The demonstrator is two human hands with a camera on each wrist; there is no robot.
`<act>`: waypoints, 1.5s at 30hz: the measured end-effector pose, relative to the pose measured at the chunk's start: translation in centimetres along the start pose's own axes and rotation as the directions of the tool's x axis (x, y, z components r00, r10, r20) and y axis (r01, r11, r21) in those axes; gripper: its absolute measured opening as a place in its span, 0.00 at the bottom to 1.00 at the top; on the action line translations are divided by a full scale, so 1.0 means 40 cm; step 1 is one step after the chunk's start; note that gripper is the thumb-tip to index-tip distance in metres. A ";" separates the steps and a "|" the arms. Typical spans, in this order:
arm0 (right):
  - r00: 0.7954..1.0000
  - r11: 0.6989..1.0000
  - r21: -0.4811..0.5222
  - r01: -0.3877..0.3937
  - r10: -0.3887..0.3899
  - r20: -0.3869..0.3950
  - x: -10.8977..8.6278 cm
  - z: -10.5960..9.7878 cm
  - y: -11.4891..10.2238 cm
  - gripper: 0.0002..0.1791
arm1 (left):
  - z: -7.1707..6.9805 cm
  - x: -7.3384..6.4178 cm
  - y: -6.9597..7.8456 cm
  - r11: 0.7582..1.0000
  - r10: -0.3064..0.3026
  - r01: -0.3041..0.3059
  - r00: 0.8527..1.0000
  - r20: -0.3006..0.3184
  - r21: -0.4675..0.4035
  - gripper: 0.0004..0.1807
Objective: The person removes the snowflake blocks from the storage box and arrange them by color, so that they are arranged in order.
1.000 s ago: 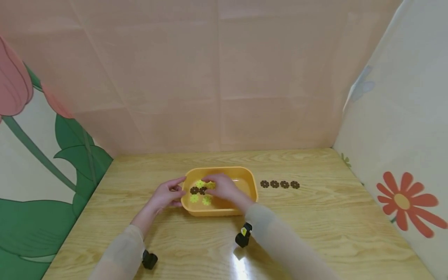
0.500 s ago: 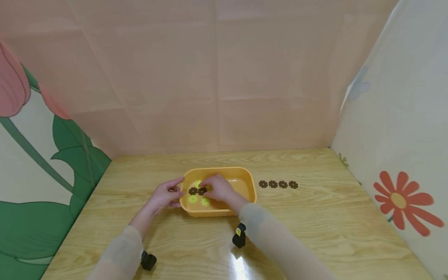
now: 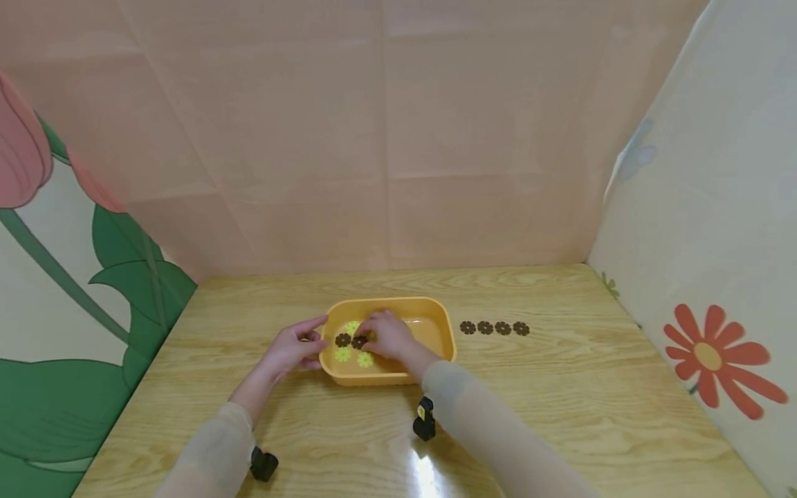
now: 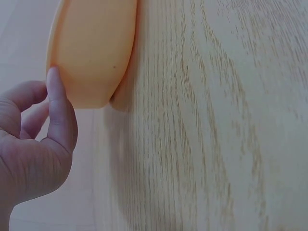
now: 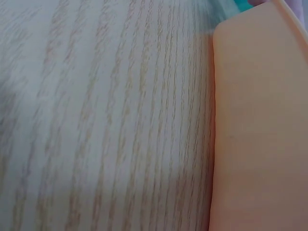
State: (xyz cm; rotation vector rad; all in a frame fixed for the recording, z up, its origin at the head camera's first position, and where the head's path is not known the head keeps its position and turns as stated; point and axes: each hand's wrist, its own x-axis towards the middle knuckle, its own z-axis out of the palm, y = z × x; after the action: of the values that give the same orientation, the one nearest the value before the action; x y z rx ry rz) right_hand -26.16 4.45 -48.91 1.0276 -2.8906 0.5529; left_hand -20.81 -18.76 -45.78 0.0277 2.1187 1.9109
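A yellow plastic tray [image 3: 429,335] sits on the wooden table, holding yellow and dark brown flower-shaped pieces at its left end. My left hand [image 3: 294,348] touches the tray's left end; in the left wrist view the thumb lies against the outer wall [image 4: 91,53]. Inside the tray, my right hand [image 3: 391,335] has thumb and index finger at the edges of a brown flower piece [image 3: 358,342]. Beside that piece lies another brown flower piece [image 3: 343,339]. Yellow flower pieces [image 3: 364,359] are around them. The right hand covers part of the tray's floor.
On the table right of the tray, several brown flower pieces [image 3: 495,328] form a straight row. A pink sheet [image 3: 299,152] hangs behind the table [image 3: 560,401]. Printed side panels stand at left and right. Black wrist cameras [image 3: 264,465] sit under both sleeves.
My right hand has shifted slightly, its fingers drawing together near the right brown flower piece and covering a yellow one. The left hand and the row outside stay as they were.
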 end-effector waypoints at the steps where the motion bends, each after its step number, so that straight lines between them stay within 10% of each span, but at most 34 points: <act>1: 1.000 1.000 0.002 -0.007 0.007 0.000 0.000 0.001 0.001 0.13 | 0.001 -0.001 0.000 1.000 0.000 0.000 1.000 0.000 0.000 0.34; 21: 0.999 0.993 0.116 0.015 -0.019 0.041 0.000 -0.008 0.001 0.14 | 0.001 0.004 -0.007 1.000 -0.023 0.023 0.999 -0.026 0.000 0.34; 45: 0.990 0.938 0.316 -0.144 0.135 0.052 -0.023 -0.060 -0.002 0.13 | 0.001 0.003 -0.008 1.000 -0.023 0.024 0.999 -0.033 0.021 0.34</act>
State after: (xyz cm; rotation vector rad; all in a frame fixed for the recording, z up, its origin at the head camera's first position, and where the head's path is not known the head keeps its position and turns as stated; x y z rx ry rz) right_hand -25.60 5.77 -46.75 0.8646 -2.9799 1.0519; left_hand -20.86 -18.76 -46.13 -0.0242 2.1515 1.8882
